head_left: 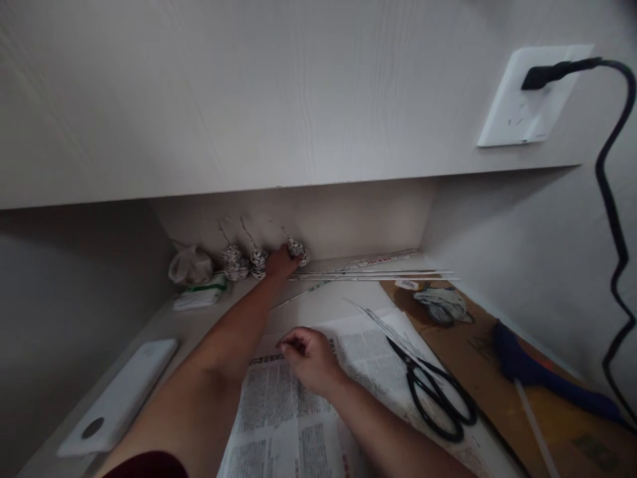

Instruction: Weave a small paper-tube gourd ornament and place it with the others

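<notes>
My left hand [283,264] is stretched to the back of the surface, its fingers closed around a small gourd-shaped piece woven from paper strips [297,250], with a thin twisted stem on top. Two similar woven paper gourds [235,263] stand just left of that hand, the nearer one partly hidden by it. Over the newspaper [279,405], my right hand [311,358] is curled with thumb and fingertips together; nothing shows in it. Thin rolled paper sticks [373,274] lie to the right of my left hand. Black-handled scissors [438,398] rest right of my right hand, beside loose paper strips [385,328].
At the left are a white flat device [122,395], a tissue pack [202,292] and a tied plastic bag [190,265]. Brown cardboard [482,345] on the right carries a blue glue gun [547,382] and a crumpled bundle [442,305]. A cabinet panel [279,99] overhangs the back.
</notes>
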`<state>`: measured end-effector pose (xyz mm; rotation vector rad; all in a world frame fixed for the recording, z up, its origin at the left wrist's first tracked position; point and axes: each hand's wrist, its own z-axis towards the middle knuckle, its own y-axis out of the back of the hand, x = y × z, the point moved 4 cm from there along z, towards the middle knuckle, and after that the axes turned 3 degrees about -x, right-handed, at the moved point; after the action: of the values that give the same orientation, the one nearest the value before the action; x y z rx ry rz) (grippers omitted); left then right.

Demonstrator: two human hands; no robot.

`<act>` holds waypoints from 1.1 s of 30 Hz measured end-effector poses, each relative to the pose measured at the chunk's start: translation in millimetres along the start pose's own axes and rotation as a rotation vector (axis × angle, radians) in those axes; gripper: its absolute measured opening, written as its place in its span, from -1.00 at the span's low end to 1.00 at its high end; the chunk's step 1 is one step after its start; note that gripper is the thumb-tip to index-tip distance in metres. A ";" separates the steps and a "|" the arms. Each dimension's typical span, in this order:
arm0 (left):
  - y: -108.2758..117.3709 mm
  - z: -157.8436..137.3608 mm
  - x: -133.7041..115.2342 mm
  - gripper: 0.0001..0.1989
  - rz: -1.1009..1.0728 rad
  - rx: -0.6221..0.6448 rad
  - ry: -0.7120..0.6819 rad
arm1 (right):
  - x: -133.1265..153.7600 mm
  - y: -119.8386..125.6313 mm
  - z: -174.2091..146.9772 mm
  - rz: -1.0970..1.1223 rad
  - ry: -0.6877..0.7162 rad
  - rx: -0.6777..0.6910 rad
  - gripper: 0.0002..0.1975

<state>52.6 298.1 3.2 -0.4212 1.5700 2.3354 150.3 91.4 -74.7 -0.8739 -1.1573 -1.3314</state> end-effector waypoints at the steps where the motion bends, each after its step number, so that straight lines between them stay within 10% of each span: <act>1: -1.5 -1.5 1.0 -0.50 0.005 -0.002 -0.001 | 0.5 0.2 0.0 0.000 -0.002 0.001 -0.88; 14: -10.6 -11.8 13.5 -0.51 -0.008 0.071 -0.027 | 5.9 2.1 -0.2 0.038 -0.028 0.005 -0.89; 33: 7.8 -34.5 26.6 -0.50 -0.078 -0.157 0.129 | 6.0 2.2 -1.1 -0.014 0.009 0.002 -0.87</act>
<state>27.8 265.4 -13.3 -0.6687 1.4017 2.4226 151.9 88.9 -68.9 -0.8590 -1.1590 -1.3441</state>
